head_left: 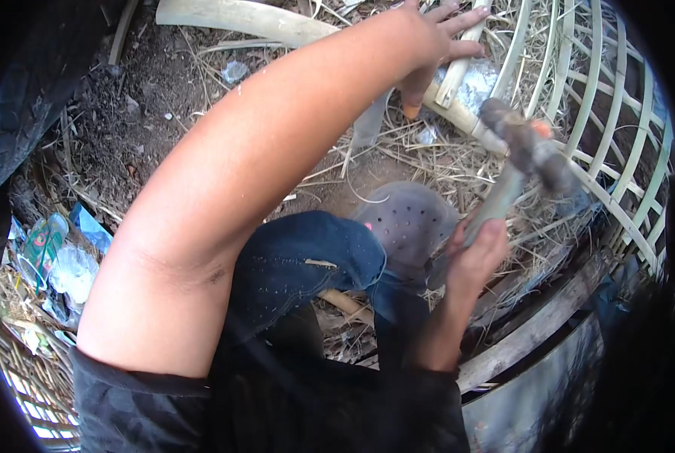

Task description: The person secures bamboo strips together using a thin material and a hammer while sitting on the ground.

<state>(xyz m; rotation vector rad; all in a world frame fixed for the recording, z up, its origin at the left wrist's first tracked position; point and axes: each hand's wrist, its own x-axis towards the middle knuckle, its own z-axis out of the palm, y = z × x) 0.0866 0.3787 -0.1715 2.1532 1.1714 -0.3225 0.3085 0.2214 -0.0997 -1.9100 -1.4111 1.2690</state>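
My left hand [430, 44] reaches across to the top of the view. Its fingers are spread over a pale split-bamboo strip [452, 81], and the thumb points down beside a bamboo crosspiece [464, 121]. The strip's lower end meets that crosspiece. My right hand [479, 253] is closed round the handle of a hammer [500, 200], whose dark head is smeared by motion and hangs in front of the crosspiece. Several curved bamboo slats form an open lattice [598, 83] at the right, joined along the crosspiece.
My bent knee [315, 245] and a grey perforated shoe [409, 219] are below the work. Bamboo shavings [443, 162] litter the dirt. A broad bamboo piece [247, 21] lies at the top. A tyre [20, 113] and plastic litter [73, 268] are at the left; a plank [530, 328] is lower right.
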